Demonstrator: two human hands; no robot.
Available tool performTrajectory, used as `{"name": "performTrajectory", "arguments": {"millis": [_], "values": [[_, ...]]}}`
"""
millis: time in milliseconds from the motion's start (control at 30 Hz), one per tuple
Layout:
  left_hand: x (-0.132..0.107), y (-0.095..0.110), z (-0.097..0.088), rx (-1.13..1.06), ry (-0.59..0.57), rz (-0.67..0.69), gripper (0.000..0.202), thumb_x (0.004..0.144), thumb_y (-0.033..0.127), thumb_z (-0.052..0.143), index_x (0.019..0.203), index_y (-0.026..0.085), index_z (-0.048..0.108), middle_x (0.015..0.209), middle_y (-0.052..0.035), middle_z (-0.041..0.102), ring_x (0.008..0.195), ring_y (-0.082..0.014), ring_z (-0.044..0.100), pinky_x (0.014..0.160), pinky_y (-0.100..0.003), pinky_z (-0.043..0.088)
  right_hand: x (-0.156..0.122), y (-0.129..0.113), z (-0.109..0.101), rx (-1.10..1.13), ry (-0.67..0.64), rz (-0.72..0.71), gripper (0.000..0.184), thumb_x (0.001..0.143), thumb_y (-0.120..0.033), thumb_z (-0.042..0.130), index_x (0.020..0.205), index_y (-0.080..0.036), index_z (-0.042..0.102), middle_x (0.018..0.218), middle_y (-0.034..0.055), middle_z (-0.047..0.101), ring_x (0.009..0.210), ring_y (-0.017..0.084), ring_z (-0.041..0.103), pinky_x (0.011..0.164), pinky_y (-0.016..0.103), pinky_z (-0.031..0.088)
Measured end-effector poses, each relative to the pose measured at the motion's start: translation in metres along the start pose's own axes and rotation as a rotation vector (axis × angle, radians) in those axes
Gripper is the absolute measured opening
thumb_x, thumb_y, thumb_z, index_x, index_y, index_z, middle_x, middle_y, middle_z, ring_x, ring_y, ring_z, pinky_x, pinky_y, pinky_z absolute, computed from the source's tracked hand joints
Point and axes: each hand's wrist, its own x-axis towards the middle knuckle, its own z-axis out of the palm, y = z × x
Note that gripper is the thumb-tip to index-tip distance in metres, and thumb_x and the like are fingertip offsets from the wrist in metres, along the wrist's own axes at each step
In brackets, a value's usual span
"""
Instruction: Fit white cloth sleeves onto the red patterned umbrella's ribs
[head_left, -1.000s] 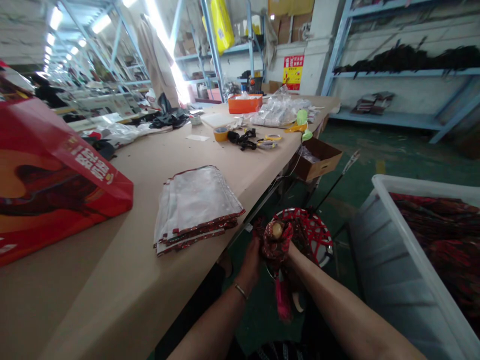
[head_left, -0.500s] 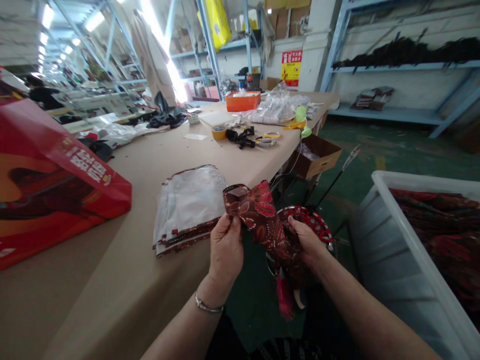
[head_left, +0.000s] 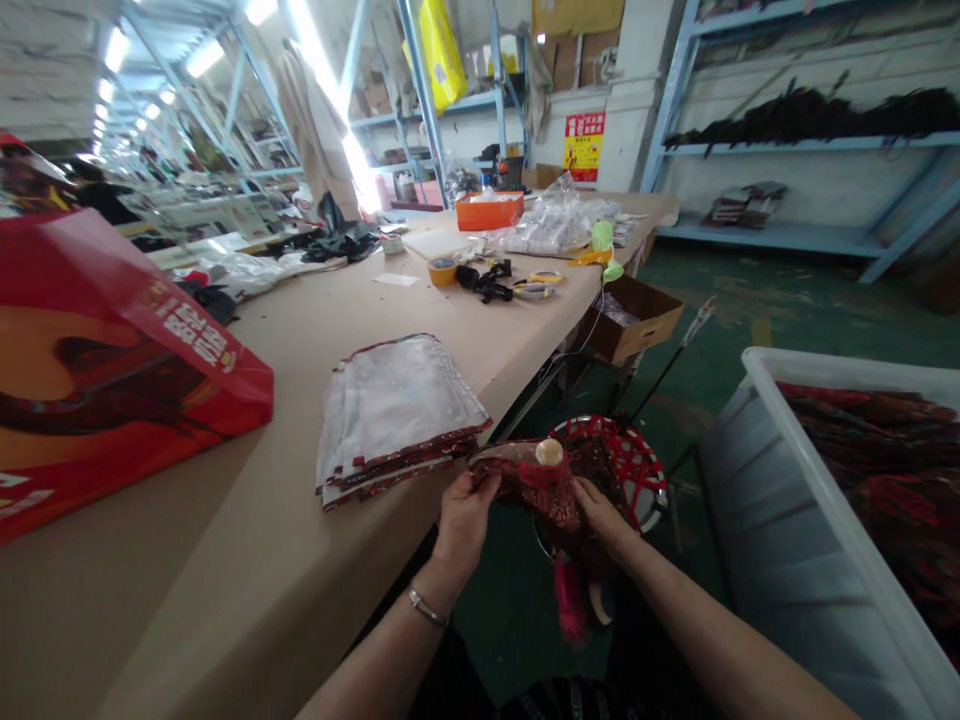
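Between my hands hangs a brown-and-red patterned cloth [head_left: 551, 500], held just past the table's edge. My left hand [head_left: 469, 510] pinches its left end between thumb and fingers. My right hand [head_left: 601, 518] is closed on the right part, its fingertips partly hidden by folds. A pale round tip [head_left: 549, 453] shows at the top of the cloth; I cannot make out what it is. Left of my hands, a stack of cloth pieces [head_left: 405, 400] lies on the table, white side up with brown patterned edges.
A red bag [head_left: 135, 350] stands at the table's left. Tape [head_left: 442, 270], scissors [head_left: 534, 288] and an orange box [head_left: 489, 210] lie farther back. Below my right hand is a red-strapped round stool [head_left: 645, 470]. A grey bin [head_left: 817, 540] with patterned cloth stands right.
Both hands have lowered with the cloth, the left one also moving right. The cloth's upper end has folded down, and the pale round tip has come into sight.
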Motion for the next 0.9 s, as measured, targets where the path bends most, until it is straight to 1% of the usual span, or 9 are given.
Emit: {"name": "performTrajectory", "arguments": {"millis": [133,200,267,367,467,567,667,767,900], "values": [[0.004,0.074,-0.011,0.276,-0.276,0.179,0.008,0.073,0.019,0.066,0.078,0.017,0.073,0.078,-0.0005,0.070,0.081,-0.0172,0.061,0.085,-0.030,0.048,-0.012,-0.084,0.015,-0.199,-0.454,-0.219,0.068,0.068,-0.030,0.077,0.130,-0.024,0.050,0.127,0.0058,0.060,0.117,0.022,0.054,0.103,0.036,0.038],[0.002,0.122,-0.006,0.311,-0.414,0.192,0.005,0.069,0.017,0.070,0.073,0.017,0.072,0.073,0.0001,0.069,0.081,-0.0183,0.062,0.082,-0.031,0.050,-0.019,-0.136,0.039,-0.232,-0.717,-0.210,0.063,0.066,-0.028,0.078,0.124,-0.019,0.055,0.113,0.0062,0.067,0.101,0.022,0.063,0.092,0.037,0.046],[0.001,0.167,0.001,0.300,-0.392,0.218,0.010,0.067,0.019,0.073,0.077,0.018,0.071,0.073,0.0014,0.068,0.079,-0.0187,0.064,0.075,-0.032,0.053,-0.027,-0.185,0.067,-0.258,-0.816,-0.216,0.049,0.065,-0.027,0.077,0.110,-0.015,0.063,0.100,0.0055,0.071,0.091,0.020,0.065,0.085,0.034,0.049],[0.008,0.215,0.000,0.350,-0.181,0.417,0.020,0.075,0.028,0.068,0.094,0.021,0.068,0.082,0.0025,0.068,0.084,-0.0190,0.068,0.068,-0.031,0.054,-0.042,-0.239,0.094,-0.101,-0.590,-0.363,0.026,0.069,-0.026,0.073,0.092,-0.018,0.067,0.081,-0.0004,0.071,0.072,0.015,0.065,0.071,0.029,0.051],[0.019,0.223,-0.029,0.475,-0.034,0.580,0.026,0.085,0.034,0.055,0.106,0.020,0.064,0.090,-0.0015,0.069,0.087,-0.0175,0.068,0.070,-0.031,0.053,-0.052,-0.257,0.084,0.088,-0.217,-0.444,0.012,0.076,-0.032,0.067,0.085,-0.025,0.065,0.070,-0.0035,0.068,0.052,0.010,0.059,0.053,0.024,0.047],[0.025,0.192,-0.072,0.722,-0.042,0.590,0.018,0.081,0.028,0.061,0.094,0.017,0.067,0.084,-0.0042,0.069,0.081,-0.0170,0.066,0.075,-0.033,0.053,-0.050,-0.234,0.045,0.002,0.013,-0.289,0.018,0.073,-0.035,0.067,0.088,-0.026,0.065,0.070,0.0019,0.069,0.047,0.014,0.058,0.048,0.028,0.047],[0.022,0.144,-0.105,1.068,-0.116,0.620,0.014,0.076,0.020,0.064,0.089,0.018,0.069,0.093,-0.0071,0.069,0.090,-0.0201,0.064,0.086,-0.038,0.051,-0.039,-0.178,-0.001,-0.190,0.158,-0.118,0.030,0.066,-0.039,0.070,0.092,-0.025,0.066,0.072,0.0076,0.071,0.053,0.022,0.063,0.052,0.037,0.049],[0.017,0.111,-0.120,1.217,-0.143,0.693,0.021,0.080,0.019,0.059,0.099,0.019,0.067,0.108,-0.0098,0.065,0.103,-0.0224,0.059,0.095,-0.042,0.047,-0.016,-0.109,-0.038,-0.576,0.262,-0.151,0.030,0.062,-0.046,0.069,0.081,-0.023,0.067,0.076,0.0104,0.071,0.068,0.028,0.065,0.063,0.041,0.050],[0.020,0.098,-0.122,1.259,-0.143,0.694,0.019,0.087,0.018,0.049,0.093,0.018,0.067,0.098,-0.0089,0.067,0.094,-0.0200,0.061,0.090,-0.038,0.049,0.024,-0.040,-0.067,-0.947,0.377,-0.206,0.032,0.060,-0.051,0.061,0.068,-0.020,0.063,0.072,0.0120,0.069,0.074,0.033,0.064,0.072,0.046,0.048]]}}
